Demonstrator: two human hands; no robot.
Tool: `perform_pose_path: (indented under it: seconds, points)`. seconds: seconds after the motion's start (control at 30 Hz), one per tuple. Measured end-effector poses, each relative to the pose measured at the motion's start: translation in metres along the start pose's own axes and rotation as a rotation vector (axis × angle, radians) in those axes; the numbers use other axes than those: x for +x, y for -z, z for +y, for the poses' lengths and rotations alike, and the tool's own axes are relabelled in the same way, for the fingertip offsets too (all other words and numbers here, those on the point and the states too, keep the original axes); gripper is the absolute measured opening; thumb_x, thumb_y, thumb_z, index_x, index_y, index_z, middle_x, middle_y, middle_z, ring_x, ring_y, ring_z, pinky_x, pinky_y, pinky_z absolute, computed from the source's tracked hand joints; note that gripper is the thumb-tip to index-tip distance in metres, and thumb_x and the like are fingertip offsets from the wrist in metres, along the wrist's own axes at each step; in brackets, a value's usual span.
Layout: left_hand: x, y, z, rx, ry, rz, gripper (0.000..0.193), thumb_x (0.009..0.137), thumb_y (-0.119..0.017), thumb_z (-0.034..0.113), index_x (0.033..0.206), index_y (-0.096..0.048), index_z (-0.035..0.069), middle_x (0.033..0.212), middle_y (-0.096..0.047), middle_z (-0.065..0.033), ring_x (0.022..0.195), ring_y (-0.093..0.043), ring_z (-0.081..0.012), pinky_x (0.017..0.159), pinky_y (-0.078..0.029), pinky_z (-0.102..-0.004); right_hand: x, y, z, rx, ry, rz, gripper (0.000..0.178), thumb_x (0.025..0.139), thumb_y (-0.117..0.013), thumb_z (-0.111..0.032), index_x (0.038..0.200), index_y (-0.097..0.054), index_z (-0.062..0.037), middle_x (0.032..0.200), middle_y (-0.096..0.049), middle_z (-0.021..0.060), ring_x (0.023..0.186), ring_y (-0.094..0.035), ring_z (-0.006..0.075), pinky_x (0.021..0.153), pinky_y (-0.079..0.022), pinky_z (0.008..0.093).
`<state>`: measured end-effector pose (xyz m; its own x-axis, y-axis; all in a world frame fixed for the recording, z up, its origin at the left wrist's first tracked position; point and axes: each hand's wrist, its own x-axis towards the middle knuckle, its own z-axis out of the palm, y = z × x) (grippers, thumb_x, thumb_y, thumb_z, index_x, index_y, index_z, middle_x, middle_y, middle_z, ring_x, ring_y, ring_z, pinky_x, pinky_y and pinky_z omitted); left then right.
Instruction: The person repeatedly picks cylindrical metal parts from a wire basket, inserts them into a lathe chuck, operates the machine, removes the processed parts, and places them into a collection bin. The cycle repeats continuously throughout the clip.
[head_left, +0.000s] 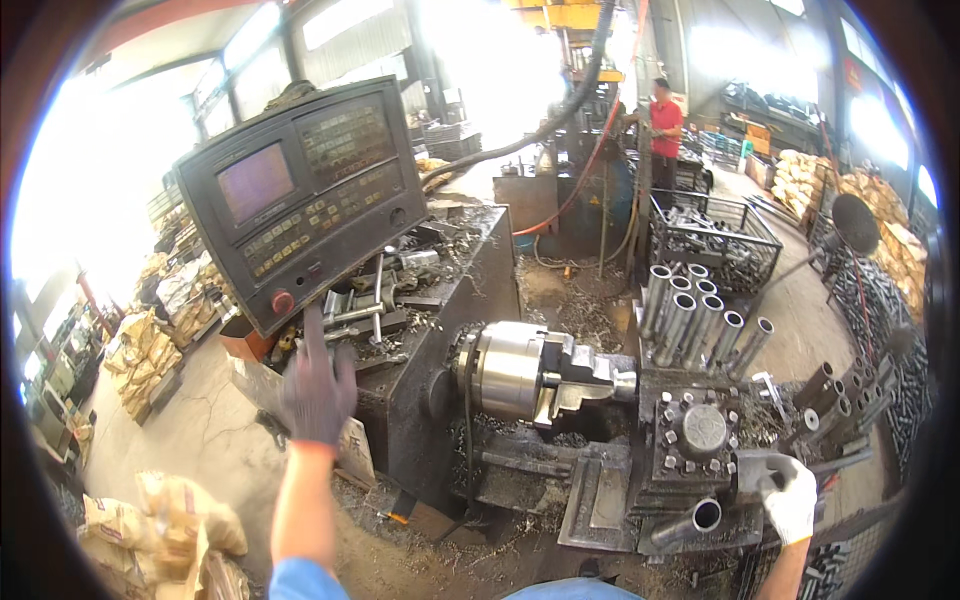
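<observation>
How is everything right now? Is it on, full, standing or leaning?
Screen: lit, purplish.
Left hand: gloved, a finger pointing up near the red button.
Right hand: gloved, fingers curled at a grey metal piece; grip unclear.
Chuck: can't tell whether it's spinning.
Wire basket: loaded with metal parts.
Tubes: leaning, hollow ends up.
Person in red: standing.

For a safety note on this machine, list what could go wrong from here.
The white-gloved right hand is beside the tool post; its glove could catch if anything there moves.
The dark-gloved left hand, near the red button on the control panel, might knock it accidentally.
The metal tubes stand close together, so a bump could topple some.
</observation>
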<state>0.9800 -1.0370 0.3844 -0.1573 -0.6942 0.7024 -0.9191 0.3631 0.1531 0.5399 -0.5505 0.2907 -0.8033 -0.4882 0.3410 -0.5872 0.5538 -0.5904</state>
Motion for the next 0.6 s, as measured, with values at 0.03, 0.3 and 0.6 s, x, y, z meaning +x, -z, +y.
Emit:
perform_pose_path:
  seconds: [0.03,0.3,0.6]
  points:
    - [0.033,-0.013,0.001,0.148,0.016,-0.043,0.074,0.104,-0.059,0.037,0.167,-0.028,0.012,0.116,-0.076,-0.0188,0.102,-0.074,-0.0447,0.083,-0.057,-0.0558,-0.009,0.006,-0.002,-0.228,0.081,-0.058,0.033,0.078,-0.08,-0.015,0.106,-0.077,0.0012,0.098,-0.079,0.0161,0.088,-0.077,0.0278,0.085,-0.06,0.0358]
    - [0.108,-0.034,0.003,0.236,0.118,-0.225,0.079,0.105,-0.056,0.039,0.172,-0.017,0.025,0.123,-0.075,-0.0203,0.109,-0.074,-0.0403,0.088,-0.056,-0.0564,-0.039,0.028,-0.01,-0.217,0.057,-0.534,0.068,0.077,-0.081,-0.051,0.134,-0.071,-0.0159,0.117,-0.077,0.0155,0.109,-0.074,0.0343,0.098,-0.058,0.0428]
    - [-0.281,-0.013,0.096,-0.598,-0.066,-0.319,0.043,0.09,-0.077,0.01,0.133,-0.071,0.006,0.084,-0.073,-0.0071,0.074,-0.071,-0.019,0.076,-0.06,-0.0347,-0.026,-0.07,-0.038,0.069,0.176,-0.699,0.062,0.076,-0.086,-0.05,0.123,-0.072,-0.0131,0.113,-0.077,0.0131,0.103,-0.075,0.033,0.09,-0.06,0.0425]
